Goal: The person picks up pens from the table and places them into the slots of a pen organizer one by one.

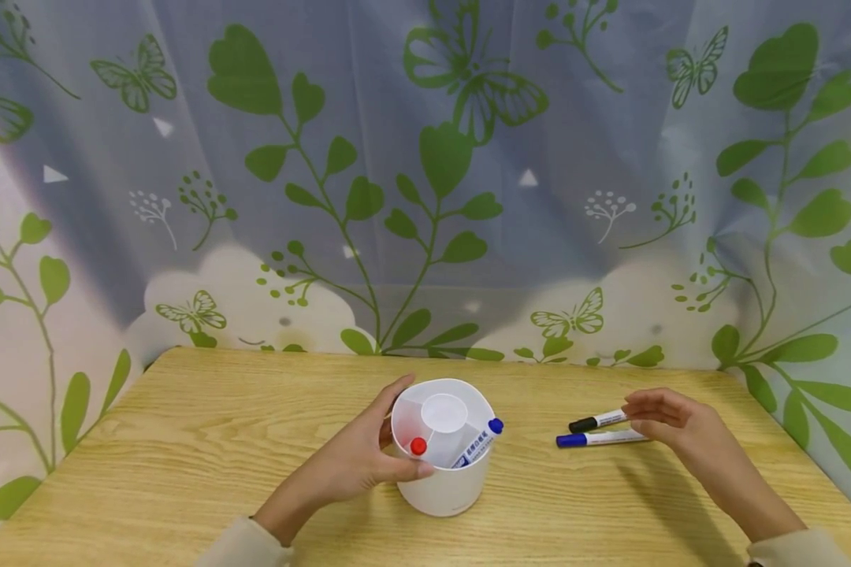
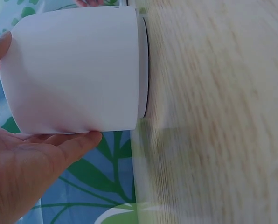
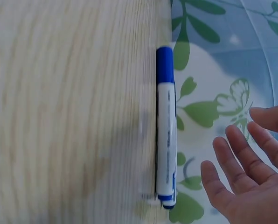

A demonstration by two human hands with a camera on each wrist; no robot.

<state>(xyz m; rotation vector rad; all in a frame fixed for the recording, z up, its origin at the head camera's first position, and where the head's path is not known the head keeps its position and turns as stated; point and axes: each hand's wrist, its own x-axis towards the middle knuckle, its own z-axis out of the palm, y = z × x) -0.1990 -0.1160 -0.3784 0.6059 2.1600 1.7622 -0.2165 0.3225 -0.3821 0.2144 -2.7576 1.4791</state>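
Observation:
My left hand grips a white pen holder, its thumb at the near rim and the fingers around the far left side. Inside the holder are a marker with a red end and a white marker with a blue end, leaning right. In the left wrist view the pen holder stands upright on the table. Over at the right, my right hand hovers with loosely extended fingers above a black-capped marker and a blue-capped marker. The right wrist view shows the blue-capped marker lying apart from the fingers.
The wood-grain table spreads to both sides of the pen holder. Behind it hangs a blue-grey curtain printed with green leaves and butterflies, which also runs along the left and right sides.

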